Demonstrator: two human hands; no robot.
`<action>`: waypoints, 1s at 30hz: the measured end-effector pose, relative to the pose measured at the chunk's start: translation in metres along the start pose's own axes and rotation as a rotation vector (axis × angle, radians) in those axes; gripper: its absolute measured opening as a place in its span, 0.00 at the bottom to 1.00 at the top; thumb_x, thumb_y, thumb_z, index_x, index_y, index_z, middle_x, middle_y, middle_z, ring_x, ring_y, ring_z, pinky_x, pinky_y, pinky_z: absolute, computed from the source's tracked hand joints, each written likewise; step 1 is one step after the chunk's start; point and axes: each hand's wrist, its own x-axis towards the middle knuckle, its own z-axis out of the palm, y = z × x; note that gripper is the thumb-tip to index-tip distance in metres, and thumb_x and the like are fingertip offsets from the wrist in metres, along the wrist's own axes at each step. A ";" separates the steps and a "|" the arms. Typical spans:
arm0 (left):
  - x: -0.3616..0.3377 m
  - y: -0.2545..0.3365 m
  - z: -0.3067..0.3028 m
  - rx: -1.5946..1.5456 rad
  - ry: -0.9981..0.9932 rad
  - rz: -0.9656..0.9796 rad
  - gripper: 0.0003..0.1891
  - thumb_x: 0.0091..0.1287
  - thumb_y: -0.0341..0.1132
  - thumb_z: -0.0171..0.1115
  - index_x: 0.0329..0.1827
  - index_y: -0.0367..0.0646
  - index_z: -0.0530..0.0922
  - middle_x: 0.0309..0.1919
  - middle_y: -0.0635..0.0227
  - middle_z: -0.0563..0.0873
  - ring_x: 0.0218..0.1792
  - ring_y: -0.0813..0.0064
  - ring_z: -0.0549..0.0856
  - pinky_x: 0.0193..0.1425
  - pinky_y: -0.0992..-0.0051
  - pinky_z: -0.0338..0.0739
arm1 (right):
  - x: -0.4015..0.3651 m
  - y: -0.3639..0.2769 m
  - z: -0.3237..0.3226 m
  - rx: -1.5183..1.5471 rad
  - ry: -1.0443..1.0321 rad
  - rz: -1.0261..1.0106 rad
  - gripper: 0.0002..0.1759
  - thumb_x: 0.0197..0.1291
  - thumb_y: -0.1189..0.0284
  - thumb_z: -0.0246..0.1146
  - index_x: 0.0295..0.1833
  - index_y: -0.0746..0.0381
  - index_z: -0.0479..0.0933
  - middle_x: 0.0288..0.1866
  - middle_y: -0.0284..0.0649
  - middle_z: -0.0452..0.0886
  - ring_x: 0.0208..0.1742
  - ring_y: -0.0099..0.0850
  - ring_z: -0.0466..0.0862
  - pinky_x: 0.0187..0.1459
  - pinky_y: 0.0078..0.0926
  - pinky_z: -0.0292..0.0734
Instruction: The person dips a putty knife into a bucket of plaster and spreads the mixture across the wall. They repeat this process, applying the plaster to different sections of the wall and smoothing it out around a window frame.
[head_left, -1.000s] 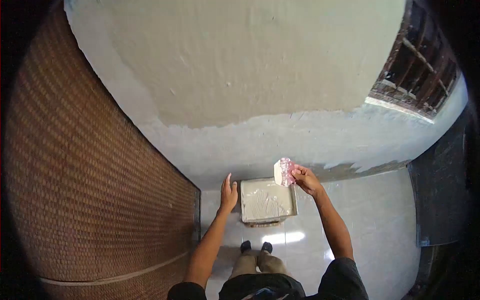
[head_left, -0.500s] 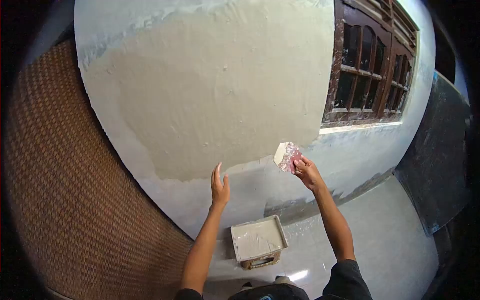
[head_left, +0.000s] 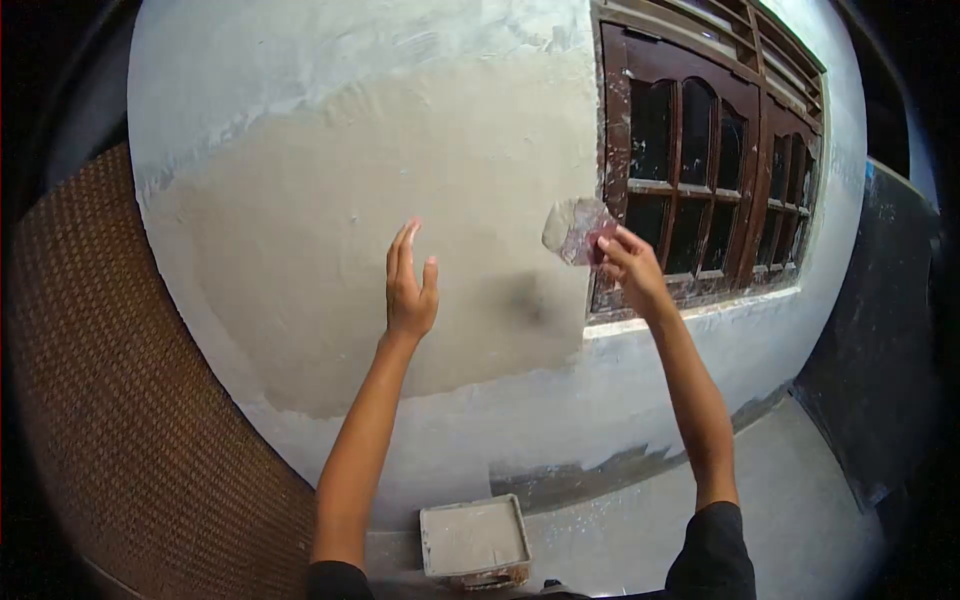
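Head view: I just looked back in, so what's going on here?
A person's right hand grips a scraper smeared with pale paste, held up in front of the wall just left of the window. The left hand is raised open, holding nothing. A broad beige coat covers much of the wall, and a paste tray sits low, near its foot.

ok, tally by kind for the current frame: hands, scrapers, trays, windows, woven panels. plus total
Hands: 2 (left hand, right hand)
Scraper: 1
Tray: 1
Window: 1
Woven panel: 1
Total: 6
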 end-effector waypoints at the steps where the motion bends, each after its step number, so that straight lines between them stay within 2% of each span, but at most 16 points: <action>1: 0.018 0.006 0.012 0.008 0.008 0.008 0.25 0.72 0.37 0.47 0.70 0.37 0.63 0.68 0.55 0.69 0.71 0.57 0.65 0.75 0.60 0.58 | 0.013 -0.018 -0.007 -0.026 -0.010 -0.035 0.18 0.64 0.70 0.65 0.58 0.63 0.76 0.46 0.32 0.82 0.43 0.19 0.81 0.45 0.20 0.77; 4: 0.065 0.024 0.044 0.062 0.034 0.070 0.26 0.70 0.34 0.50 0.71 0.37 0.63 0.69 0.55 0.68 0.70 0.55 0.65 0.74 0.60 0.60 | 0.049 -0.064 -0.023 -0.074 -0.054 -0.225 0.18 0.64 0.70 0.65 0.57 0.65 0.77 0.49 0.35 0.82 0.47 0.21 0.81 0.48 0.21 0.77; 6: 0.096 0.032 0.058 0.143 0.050 0.199 0.26 0.70 0.33 0.51 0.71 0.37 0.62 0.69 0.54 0.68 0.70 0.55 0.65 0.74 0.60 0.59 | 0.076 -0.089 -0.035 -0.137 -0.091 -0.321 0.18 0.64 0.70 0.65 0.57 0.66 0.78 0.48 0.36 0.83 0.47 0.22 0.82 0.49 0.22 0.77; 8: 0.121 0.035 0.072 0.155 0.061 0.210 0.27 0.69 0.33 0.51 0.71 0.37 0.62 0.68 0.53 0.68 0.70 0.54 0.65 0.74 0.59 0.58 | 0.103 -0.112 -0.042 -0.238 -0.119 -0.512 0.16 0.64 0.73 0.64 0.55 0.69 0.78 0.46 0.37 0.84 0.44 0.22 0.82 0.48 0.21 0.78; 10: 0.143 0.034 0.080 0.211 0.098 0.270 0.27 0.69 0.34 0.51 0.71 0.36 0.62 0.68 0.53 0.69 0.70 0.54 0.65 0.74 0.59 0.58 | 0.132 -0.128 -0.050 -0.325 -0.063 -0.646 0.16 0.64 0.75 0.62 0.56 0.71 0.78 0.47 0.38 0.84 0.45 0.22 0.82 0.50 0.20 0.77; 12: 0.163 0.032 0.086 0.237 0.100 0.290 0.28 0.68 0.34 0.51 0.71 0.36 0.61 0.68 0.53 0.68 0.71 0.54 0.65 0.75 0.59 0.58 | 0.151 -0.141 -0.046 -0.272 -0.057 -0.793 0.17 0.65 0.76 0.60 0.58 0.72 0.77 0.49 0.40 0.84 0.48 0.24 0.83 0.52 0.19 0.76; 13: 0.171 0.030 0.088 0.271 0.100 0.302 0.28 0.68 0.35 0.51 0.71 0.36 0.61 0.69 0.53 0.68 0.71 0.54 0.64 0.75 0.59 0.57 | 0.170 -0.143 -0.050 -0.343 -0.035 -0.866 0.18 0.64 0.78 0.61 0.60 0.66 0.78 0.51 0.40 0.85 0.50 0.22 0.82 0.53 0.19 0.76; 14: 0.177 0.028 0.090 0.305 0.096 0.313 0.28 0.68 0.35 0.51 0.71 0.36 0.61 0.69 0.53 0.67 0.71 0.54 0.64 0.75 0.59 0.57 | 0.179 -0.143 -0.051 -0.338 -0.038 -0.868 0.18 0.64 0.78 0.61 0.60 0.66 0.78 0.51 0.40 0.85 0.50 0.22 0.82 0.53 0.19 0.76; 16: 0.189 0.027 0.091 0.332 0.104 0.316 0.28 0.68 0.35 0.51 0.71 0.36 0.61 0.69 0.54 0.67 0.71 0.54 0.64 0.75 0.59 0.56 | 0.188 -0.148 -0.045 -0.550 0.049 -1.091 0.19 0.62 0.80 0.61 0.59 0.58 0.80 0.52 0.39 0.85 0.49 0.21 0.83 0.52 0.19 0.77; 17: 0.193 0.026 0.092 0.352 0.107 0.313 0.29 0.68 0.35 0.51 0.71 0.36 0.61 0.70 0.54 0.66 0.71 0.55 0.64 0.75 0.59 0.56 | 0.194 -0.150 -0.044 -0.667 0.086 -1.234 0.22 0.60 0.80 0.63 0.59 0.52 0.80 0.54 0.40 0.84 0.53 0.27 0.85 0.54 0.22 0.79; 18: 0.196 0.026 0.093 0.352 0.107 0.316 0.29 0.68 0.35 0.51 0.71 0.36 0.61 0.70 0.54 0.66 0.71 0.55 0.64 0.75 0.59 0.56 | 0.201 -0.149 -0.043 -0.667 0.087 -1.236 0.22 0.60 0.80 0.63 0.59 0.52 0.80 0.54 0.40 0.84 0.53 0.27 0.85 0.54 0.22 0.79; 20: 0.202 0.026 0.093 0.348 0.123 0.360 0.29 0.68 0.35 0.51 0.71 0.37 0.60 0.70 0.55 0.66 0.71 0.55 0.64 0.76 0.59 0.55 | 0.213 -0.145 -0.040 -0.833 0.226 -1.469 0.21 0.60 0.79 0.64 0.59 0.53 0.79 0.56 0.43 0.83 0.58 0.36 0.82 0.57 0.29 0.79; 21: 0.203 0.025 0.094 0.347 0.128 0.360 0.29 0.68 0.35 0.51 0.71 0.37 0.60 0.70 0.55 0.66 0.71 0.55 0.64 0.76 0.59 0.55 | 0.216 -0.142 -0.040 -0.830 0.194 -1.453 0.21 0.60 0.79 0.64 0.60 0.54 0.78 0.58 0.44 0.81 0.62 0.39 0.78 0.60 0.36 0.78; 26: 0.206 0.025 0.097 0.390 0.128 0.365 0.29 0.68 0.37 0.51 0.72 0.38 0.60 0.70 0.55 0.65 0.73 0.56 0.62 0.77 0.57 0.52 | 0.231 -0.130 -0.048 -0.989 0.231 -1.574 0.23 0.60 0.80 0.61 0.61 0.55 0.77 0.59 0.43 0.81 0.62 0.38 0.79 0.61 0.38 0.77; 28: 0.209 0.023 0.096 0.399 0.142 0.394 0.29 0.68 0.36 0.50 0.72 0.38 0.60 0.70 0.56 0.66 0.72 0.56 0.62 0.77 0.58 0.53 | 0.232 -0.132 -0.052 -1.313 0.204 -1.615 0.24 0.61 0.79 0.60 0.64 0.54 0.75 0.62 0.41 0.79 0.63 0.36 0.78 0.63 0.37 0.74; 30: 0.211 0.020 0.096 0.406 0.155 0.416 0.28 0.69 0.35 0.50 0.72 0.39 0.60 0.70 0.56 0.66 0.72 0.56 0.63 0.76 0.59 0.54 | 0.234 -0.132 -0.056 -1.393 0.217 -1.607 0.26 0.60 0.77 0.59 0.65 0.52 0.74 0.66 0.39 0.76 0.65 0.34 0.77 0.63 0.35 0.72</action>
